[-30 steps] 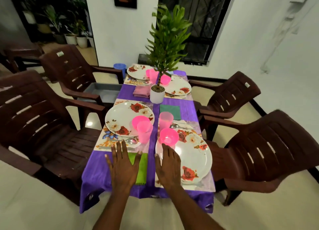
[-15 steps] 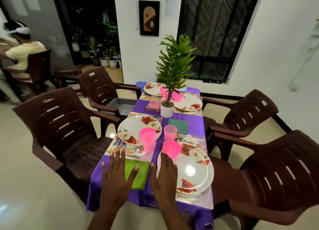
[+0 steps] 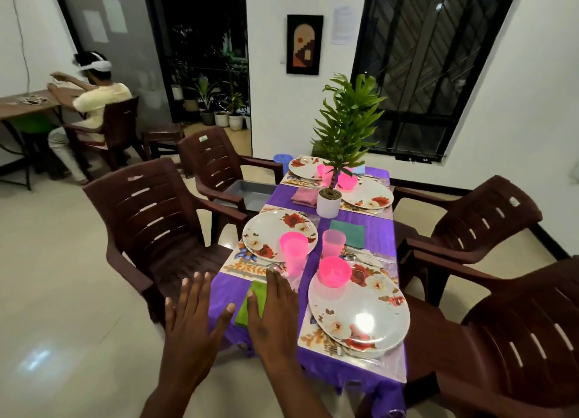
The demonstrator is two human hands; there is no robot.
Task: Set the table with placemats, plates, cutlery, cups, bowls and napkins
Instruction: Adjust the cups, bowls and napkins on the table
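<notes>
A purple-clothed table (image 3: 379,232) carries floral plates on placemats. The near right plate (image 3: 360,311) holds a pink bowl (image 3: 334,272). On the near left plate (image 3: 275,232) sits another pink bowl, with a pink cup (image 3: 294,262) in front of it and a paler cup (image 3: 334,242) to the right. My right hand (image 3: 275,314) lies flat, fingers straight, over a green napnapkin (image 3: 250,305) at the table's near edge. My left hand (image 3: 192,323) is spread open, holding nothing, past the table's left edge. A teal napkin (image 3: 347,232) and a pink napkin (image 3: 304,196) lie farther back.
A potted plant (image 3: 343,142) stands mid-table. Two far plates (image 3: 366,195) with pink cups lie behind it. Brown plastic chairs (image 3: 156,217) flank both sides; a grey tub (image 3: 250,192) rests on the far left chair. A person sits at a desk (image 3: 94,104) back left.
The view has risen and swung left. Both hands have shifted left; my left hand now hangs off the table's edge and my right hand covers the green napkin.
</notes>
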